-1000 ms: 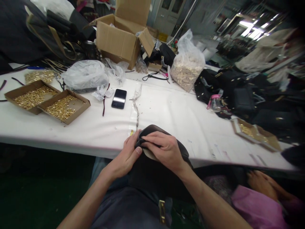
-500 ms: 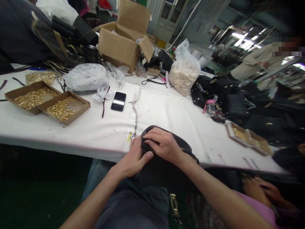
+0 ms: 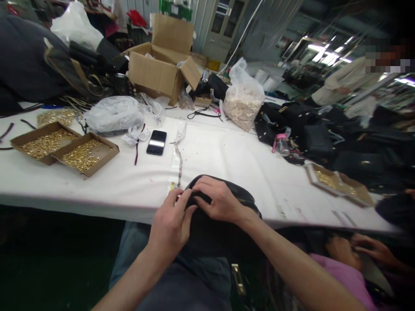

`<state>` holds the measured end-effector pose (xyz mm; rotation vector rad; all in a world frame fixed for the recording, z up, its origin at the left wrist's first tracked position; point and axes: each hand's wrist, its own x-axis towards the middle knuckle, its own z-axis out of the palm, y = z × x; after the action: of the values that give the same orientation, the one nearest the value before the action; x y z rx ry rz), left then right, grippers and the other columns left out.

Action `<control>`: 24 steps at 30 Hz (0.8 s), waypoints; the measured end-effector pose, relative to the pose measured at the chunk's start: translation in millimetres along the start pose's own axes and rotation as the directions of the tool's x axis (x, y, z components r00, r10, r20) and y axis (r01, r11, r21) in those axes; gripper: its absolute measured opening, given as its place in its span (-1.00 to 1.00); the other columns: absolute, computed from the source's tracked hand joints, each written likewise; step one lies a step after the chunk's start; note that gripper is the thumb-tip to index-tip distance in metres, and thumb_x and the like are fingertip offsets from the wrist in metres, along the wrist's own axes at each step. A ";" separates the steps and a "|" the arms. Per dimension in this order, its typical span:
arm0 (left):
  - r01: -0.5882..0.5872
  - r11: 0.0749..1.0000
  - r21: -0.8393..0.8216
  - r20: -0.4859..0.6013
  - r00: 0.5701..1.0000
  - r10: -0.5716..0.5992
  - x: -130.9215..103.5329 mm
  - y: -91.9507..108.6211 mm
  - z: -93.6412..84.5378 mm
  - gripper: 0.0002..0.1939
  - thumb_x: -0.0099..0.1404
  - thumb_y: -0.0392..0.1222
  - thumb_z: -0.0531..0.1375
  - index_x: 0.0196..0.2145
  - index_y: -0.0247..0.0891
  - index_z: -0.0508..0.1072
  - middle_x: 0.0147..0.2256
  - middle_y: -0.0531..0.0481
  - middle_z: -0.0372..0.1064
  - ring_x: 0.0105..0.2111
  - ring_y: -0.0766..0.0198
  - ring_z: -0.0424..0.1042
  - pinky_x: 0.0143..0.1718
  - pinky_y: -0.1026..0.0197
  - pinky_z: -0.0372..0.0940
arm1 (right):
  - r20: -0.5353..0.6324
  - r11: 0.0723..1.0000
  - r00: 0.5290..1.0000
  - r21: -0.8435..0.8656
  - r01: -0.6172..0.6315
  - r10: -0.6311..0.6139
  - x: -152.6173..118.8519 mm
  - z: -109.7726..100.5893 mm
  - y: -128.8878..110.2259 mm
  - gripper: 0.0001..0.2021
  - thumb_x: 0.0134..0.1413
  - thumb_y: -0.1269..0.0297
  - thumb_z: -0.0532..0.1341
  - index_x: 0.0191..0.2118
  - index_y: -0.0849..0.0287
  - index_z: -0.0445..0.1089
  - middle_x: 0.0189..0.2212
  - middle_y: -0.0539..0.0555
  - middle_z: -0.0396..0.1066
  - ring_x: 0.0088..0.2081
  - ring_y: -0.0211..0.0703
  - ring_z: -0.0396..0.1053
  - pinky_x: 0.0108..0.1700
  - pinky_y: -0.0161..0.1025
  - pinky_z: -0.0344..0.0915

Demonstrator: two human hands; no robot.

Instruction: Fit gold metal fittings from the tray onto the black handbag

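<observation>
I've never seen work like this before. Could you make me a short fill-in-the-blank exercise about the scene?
1. The person's left hand and right hand are both on a rounded, bag-like item coloured ____.
2. Two shallow brown cardboard trays at the picture's left hold small shiny pieces coloured ____.
3. In the picture, the black rectangular phone lies to the ____ of those trays.
4. The small clear bottle has a ____ lid.

Missing words: black; gold; right; pink.
</observation>
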<state>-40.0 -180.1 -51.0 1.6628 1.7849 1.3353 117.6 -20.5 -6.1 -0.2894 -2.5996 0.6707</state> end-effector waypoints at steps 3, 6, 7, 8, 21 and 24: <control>-0.046 0.990 0.136 0.096 0.995 0.033 10.9 14.4 -13.0 -0.56 0.69 -0.01 0.00 0.41 0.01 0.36 0.06 -0.18 0.53 0.00 -0.09 0.58 -0.02 -0.11 0.49 | -0.047 1.000 0.999 0.007 -0.005 0.005 -7.2 -0.4 -0.2 -0.89 0.42 0.34 0.28 -0.01 0.11 0.49 -0.12 0.18 0.55 -0.09 0.05 0.48 -0.04 -0.01 0.48; 0.009 0.972 0.236 0.225 0.972 -0.064 29.6 35.8 -21.4 -0.59 0.66 0.13 0.03 0.18 -0.05 0.54 -0.09 -0.18 0.58 -0.14 -0.17 0.61 -0.17 -0.16 0.51 | -0.101 0.996 0.995 0.084 -0.011 0.020 -8.0 0.2 -2.8 -0.93 0.43 0.32 0.28 -0.08 0.08 0.53 -0.19 0.13 0.56 -0.16 0.01 0.52 -0.12 -0.05 0.49; 0.035 0.956 0.290 0.259 0.959 -0.113 35.9 43.4 -22.2 -0.61 0.65 0.12 0.04 0.08 -0.09 0.58 -0.12 -0.20 0.59 -0.16 -0.20 0.62 -0.18 -0.18 0.51 | -0.116 0.993 0.993 0.116 -0.013 0.027 -7.5 0.1 -3.7 -0.93 0.42 0.32 0.28 -0.11 0.07 0.54 -0.21 0.12 0.57 -0.19 0.00 0.53 -0.15 -0.07 0.50; 0.053 0.937 0.344 0.281 0.947 -0.157 41.7 50.5 -21.7 -0.63 0.64 0.07 0.05 -0.01 -0.14 0.59 -0.15 -0.23 0.59 -0.16 -0.24 0.62 -0.17 -0.21 0.52 | -0.127 0.990 0.991 0.137 -0.020 0.038 -7.2 -0.1 -4.5 -0.92 0.40 0.34 0.28 -0.14 0.06 0.54 -0.23 0.10 0.57 -0.20 -0.01 0.55 -0.17 -0.09 0.51; -0.048 0.878 0.475 0.498 0.838 -0.224 64.6 85.0 -19.4 -0.82 0.29 -0.46 0.27 -0.18 -0.36 0.64 -0.20 -0.36 0.60 -0.13 -0.31 0.65 -0.13 -0.23 0.62 | -0.090 0.987 0.983 0.029 -0.158 0.160 -28.7 0.0 7.3 -0.96 0.29 0.27 0.31 -0.19 -0.05 0.50 -0.25 0.04 0.62 -0.25 0.07 0.65 -0.29 -0.06 0.61; -0.112 0.860 0.499 0.554 0.804 -0.217 70.1 88.8 -19.3 -0.88 0.37 -0.41 0.28 -0.20 -0.33 0.65 -0.25 -0.29 0.61 -0.18 -0.23 0.66 -0.22 -0.16 0.63 | -0.084 1.000 0.996 0.025 -0.013 0.015 -27.1 -7.1 4.6 -0.92 0.34 0.24 0.30 -0.19 -0.11 0.56 -0.29 0.08 0.61 -0.32 0.06 0.61 -0.37 -0.06 0.59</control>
<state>-21.2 -135.9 53.2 1.9732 1.8305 0.2106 145.2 -21.8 -12.6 -0.3217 -2.5097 0.6794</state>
